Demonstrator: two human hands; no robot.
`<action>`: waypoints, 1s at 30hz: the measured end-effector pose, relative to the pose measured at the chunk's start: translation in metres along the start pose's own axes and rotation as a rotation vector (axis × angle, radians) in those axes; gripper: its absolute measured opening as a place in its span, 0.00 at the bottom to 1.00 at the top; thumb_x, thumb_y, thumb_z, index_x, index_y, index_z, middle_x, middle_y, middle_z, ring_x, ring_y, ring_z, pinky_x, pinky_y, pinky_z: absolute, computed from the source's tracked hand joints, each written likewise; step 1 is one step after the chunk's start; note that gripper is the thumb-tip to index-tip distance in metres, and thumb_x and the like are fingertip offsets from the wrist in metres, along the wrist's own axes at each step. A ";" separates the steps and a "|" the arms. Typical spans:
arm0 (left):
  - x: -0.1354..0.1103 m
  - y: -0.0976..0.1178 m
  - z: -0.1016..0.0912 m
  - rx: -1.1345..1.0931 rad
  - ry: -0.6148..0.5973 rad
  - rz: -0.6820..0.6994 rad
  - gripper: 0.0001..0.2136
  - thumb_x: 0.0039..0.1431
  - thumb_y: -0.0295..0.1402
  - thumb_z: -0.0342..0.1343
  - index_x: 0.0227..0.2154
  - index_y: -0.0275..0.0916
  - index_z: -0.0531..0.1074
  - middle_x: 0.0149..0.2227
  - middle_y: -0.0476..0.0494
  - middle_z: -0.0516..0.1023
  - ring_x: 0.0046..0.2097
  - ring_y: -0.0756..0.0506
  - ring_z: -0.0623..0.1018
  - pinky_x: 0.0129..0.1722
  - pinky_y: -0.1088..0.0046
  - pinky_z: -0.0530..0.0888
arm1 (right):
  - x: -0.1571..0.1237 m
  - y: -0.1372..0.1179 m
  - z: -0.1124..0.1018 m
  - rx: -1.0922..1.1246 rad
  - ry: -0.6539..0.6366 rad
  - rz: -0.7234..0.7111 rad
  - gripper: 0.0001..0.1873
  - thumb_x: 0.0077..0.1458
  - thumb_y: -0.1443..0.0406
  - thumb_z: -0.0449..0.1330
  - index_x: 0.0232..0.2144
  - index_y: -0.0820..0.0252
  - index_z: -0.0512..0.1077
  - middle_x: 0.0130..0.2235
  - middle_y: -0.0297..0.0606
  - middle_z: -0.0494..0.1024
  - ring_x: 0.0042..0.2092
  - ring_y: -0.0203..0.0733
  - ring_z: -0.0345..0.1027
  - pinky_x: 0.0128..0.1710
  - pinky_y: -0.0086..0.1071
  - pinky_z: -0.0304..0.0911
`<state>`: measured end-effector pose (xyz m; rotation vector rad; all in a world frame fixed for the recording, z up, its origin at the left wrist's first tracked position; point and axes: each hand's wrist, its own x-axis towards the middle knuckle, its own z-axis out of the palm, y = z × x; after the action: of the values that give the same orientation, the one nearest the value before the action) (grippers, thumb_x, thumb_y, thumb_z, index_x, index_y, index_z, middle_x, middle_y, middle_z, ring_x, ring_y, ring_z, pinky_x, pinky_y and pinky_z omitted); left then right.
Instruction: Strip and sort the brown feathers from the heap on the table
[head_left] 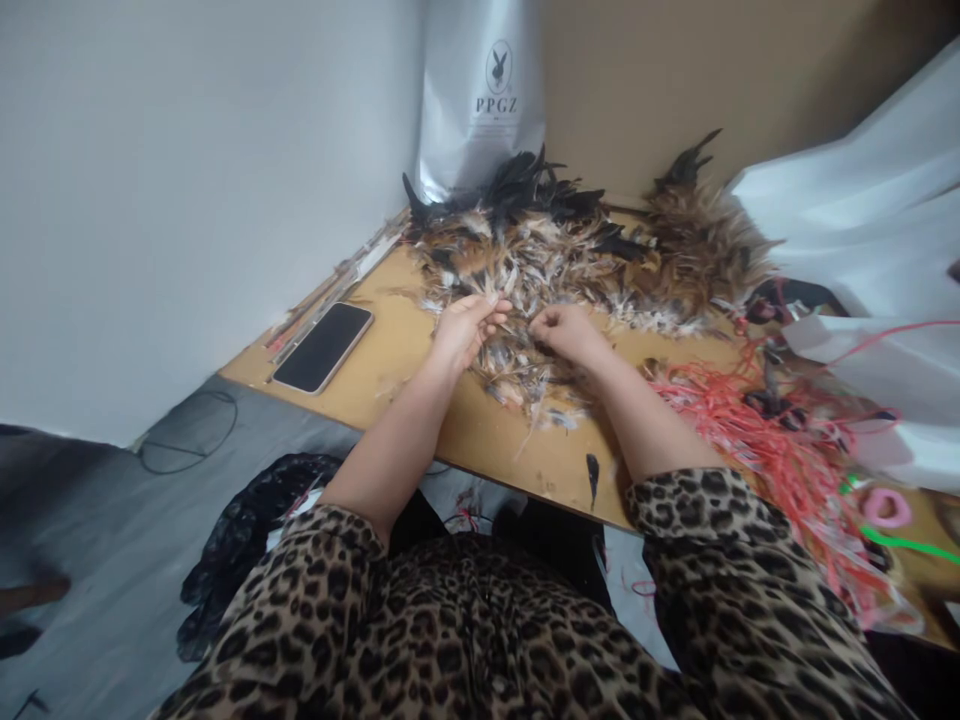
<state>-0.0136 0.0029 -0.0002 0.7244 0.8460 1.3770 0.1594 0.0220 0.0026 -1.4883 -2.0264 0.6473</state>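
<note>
A large heap of brown, white and black feathers (525,250) covers the back of the wooden table. My left hand (466,332) is over the near side of the heap, thumb and forefinger pinched together on what looks like a pale feather. Just to the right, my right hand (568,333) is closed with its fingertips turned inward; what they hold is too small to make out. Between and below the two hands lies a smaller pile of mottled feathers (517,365). The hands are a short way apart.
A dark-screened phone (324,347) lies on the left of the table (405,410). Red plastic strings (780,420) tangle on the right. One dark feather (593,478) is near the front edge. A silvery bag (484,100) stands behind; a black plastic bag (240,540) is on the floor.
</note>
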 end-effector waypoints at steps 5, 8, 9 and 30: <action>0.001 0.000 -0.001 -0.004 0.004 -0.009 0.04 0.51 0.29 0.57 0.28 0.33 0.73 0.27 0.46 0.77 0.24 0.58 0.72 0.20 0.87 0.64 | 0.000 -0.008 -0.009 0.471 0.069 0.239 0.10 0.36 0.61 0.61 0.21 0.63 0.70 0.17 0.30 0.68 0.18 0.29 0.54 0.18 0.25 0.49; 0.000 -0.001 -0.001 0.007 -0.004 -0.047 0.05 0.50 0.29 0.58 0.29 0.33 0.73 0.29 0.45 0.78 0.25 0.57 0.74 0.22 0.86 0.65 | 0.001 -0.010 -0.010 0.718 0.057 0.300 0.11 0.33 0.62 0.63 0.21 0.63 0.69 0.20 0.32 0.71 0.17 0.27 0.53 0.16 0.24 0.47; 0.000 -0.001 -0.001 0.013 -0.012 -0.062 0.05 0.49 0.29 0.58 0.29 0.33 0.73 0.30 0.44 0.78 0.26 0.57 0.74 0.22 0.86 0.65 | 0.002 -0.010 -0.010 0.775 0.053 0.310 0.12 0.32 0.63 0.64 0.21 0.63 0.68 0.21 0.33 0.72 0.17 0.27 0.54 0.15 0.24 0.47; -0.001 -0.008 0.001 0.004 -0.169 -0.170 0.02 0.49 0.25 0.57 0.28 0.31 0.73 0.30 0.42 0.78 0.29 0.53 0.77 0.24 0.84 0.68 | 0.000 -0.015 0.007 0.985 0.014 0.204 0.15 0.31 0.61 0.67 0.23 0.61 0.69 0.22 0.29 0.71 0.23 0.29 0.61 0.22 0.24 0.55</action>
<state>-0.0089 0.0010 -0.0062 0.7434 0.7583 1.1466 0.1442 0.0179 0.0076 -1.0542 -1.1954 1.4356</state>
